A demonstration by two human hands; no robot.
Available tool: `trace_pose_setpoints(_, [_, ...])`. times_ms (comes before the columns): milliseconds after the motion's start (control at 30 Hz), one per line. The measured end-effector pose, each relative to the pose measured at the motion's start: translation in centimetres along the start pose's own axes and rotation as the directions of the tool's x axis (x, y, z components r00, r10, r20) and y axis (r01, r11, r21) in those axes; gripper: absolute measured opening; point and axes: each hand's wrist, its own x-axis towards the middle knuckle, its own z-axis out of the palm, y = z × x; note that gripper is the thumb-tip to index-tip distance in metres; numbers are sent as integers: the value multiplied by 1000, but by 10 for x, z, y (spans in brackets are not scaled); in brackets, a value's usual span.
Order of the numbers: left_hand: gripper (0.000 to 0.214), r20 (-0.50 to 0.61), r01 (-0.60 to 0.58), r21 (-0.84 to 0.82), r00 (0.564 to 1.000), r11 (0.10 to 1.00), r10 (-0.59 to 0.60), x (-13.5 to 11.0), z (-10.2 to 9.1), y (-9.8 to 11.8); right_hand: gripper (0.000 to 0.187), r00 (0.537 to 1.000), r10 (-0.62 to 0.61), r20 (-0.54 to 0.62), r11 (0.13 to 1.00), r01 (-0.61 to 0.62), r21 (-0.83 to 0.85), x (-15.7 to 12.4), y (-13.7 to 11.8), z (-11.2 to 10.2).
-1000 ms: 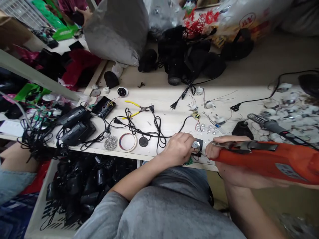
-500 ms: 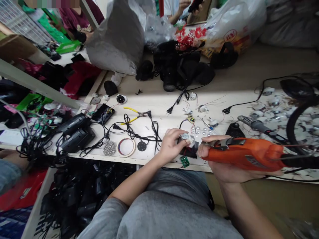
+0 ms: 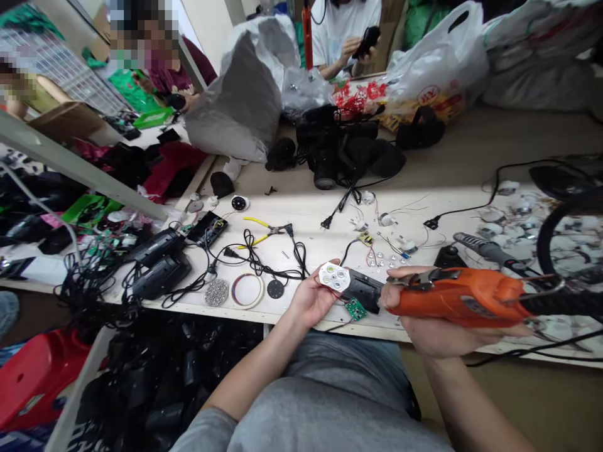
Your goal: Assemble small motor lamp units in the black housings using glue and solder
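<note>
Left hand (image 3: 313, 302), fingers curled under rim, holds white plastic lamp head with four round lenses (image 3: 334, 276) above pale surface (image 3: 301, 216), at left end of black oblong plastic housing (image 3: 366, 290); contact with housing unclear. Right hand (image 3: 436, 339) wrapped around orange power driver (image 3: 464, 295). Lamp head probably light, stiff, somewhat slippery; best held by rim. Small green circuit board (image 3: 356, 308) beside housing looks fragile: edges only. Driver likely heavier; grip around body.

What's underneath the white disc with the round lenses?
The left hand is under the white disc, holding it, with the palm partly showing. The disc's underside and most of the fingers are covered.
</note>
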Motion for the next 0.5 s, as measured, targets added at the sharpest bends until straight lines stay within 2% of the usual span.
trace_pose_setpoints(200, [33,-94,-45,43,994,998,49,1,4,-7,88,998,6,-63,1000,-7,-24,1,3,4])
trace_pose_setpoints(300, [32,-75,-74,95,994,993,81,-2,5,-9,87,995,27,-95,999,-31,-42,4,0,5])
trace_pose_setpoints(367, [31,-55,-90,115,994,989,97,-5,6,-11,85,996,32,-88,998,-37,-53,7,-7,6])
trace_pose_setpoints(500, [28,-49,-105,91,993,990,110,-9,9,-13,84,998,-48,-29,988,43,-150,7,-20,5])
